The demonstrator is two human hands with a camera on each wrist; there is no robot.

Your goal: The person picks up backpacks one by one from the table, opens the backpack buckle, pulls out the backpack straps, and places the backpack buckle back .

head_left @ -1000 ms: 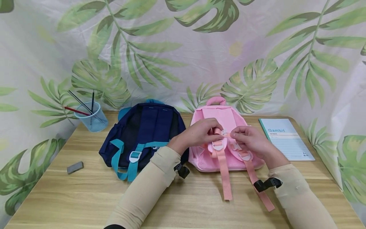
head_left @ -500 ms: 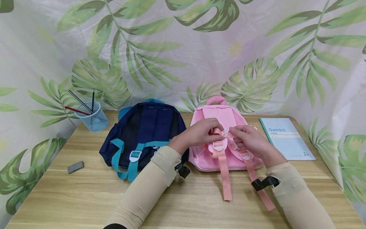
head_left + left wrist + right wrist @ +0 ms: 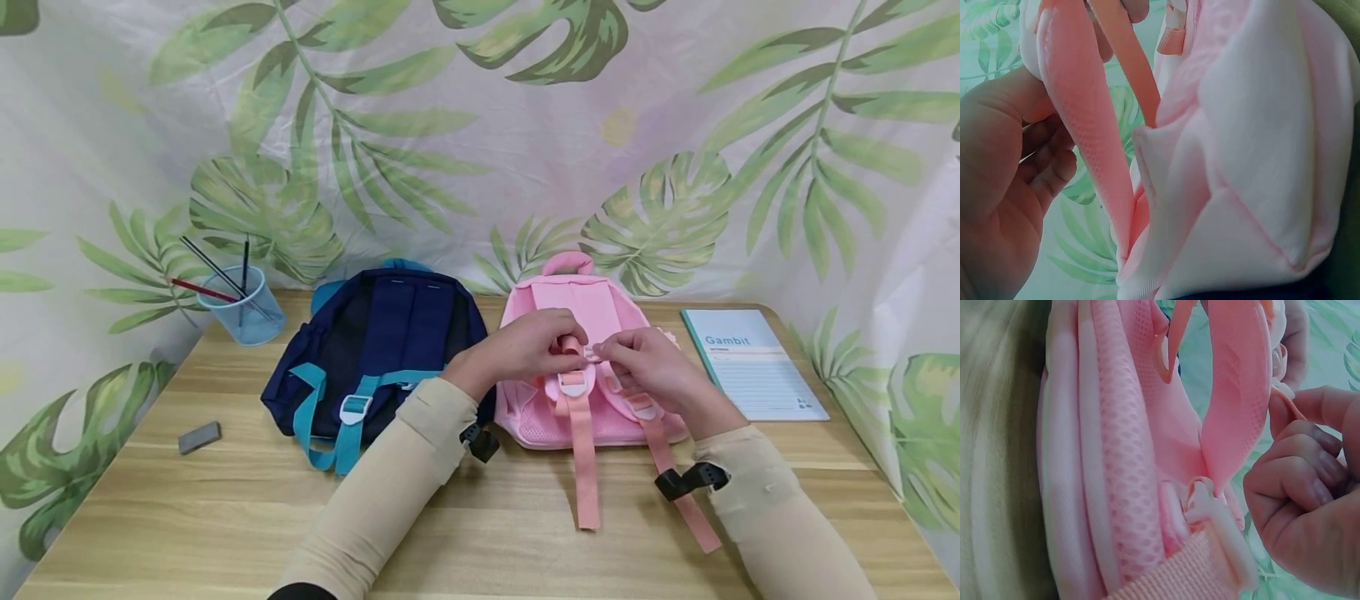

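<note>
Nearest to me, two loose webbing ends (image 3: 585,475) come down from the pink backpack (image 3: 570,298) over the wooden table (image 3: 480,550). My hands leave them free, so I suppose only their weight gives them direction.

Above the lower middle of the pink backpack I work with both hands. My left hand (image 3: 528,343) pinches a peach band (image 3: 572,344) between thumb and fingers, on the left of a small white buckle (image 3: 589,354). My right hand (image 3: 648,362) pinches the band on the other side of this buckle, thumb against forefinger, with the remaining fingers folded in. I think I hold from two sides because such a small piece would turn away under one hand alone. The exact passing of the band through the buckle is hidden by my fingertips.

The pink backpack itself lies with its strap side up, handle away from me, and this probably makes the buckle easy to reach. Just left of it is a navy backpack (image 3: 408,325), also strap side up. To its right is a notebook (image 3: 750,367). Farther left, past the navy one, stands a mesh cup (image 3: 251,321) with pencils, and behind the pink backpack hangs a leaf-printed cloth (image 3: 525,158).
</note>
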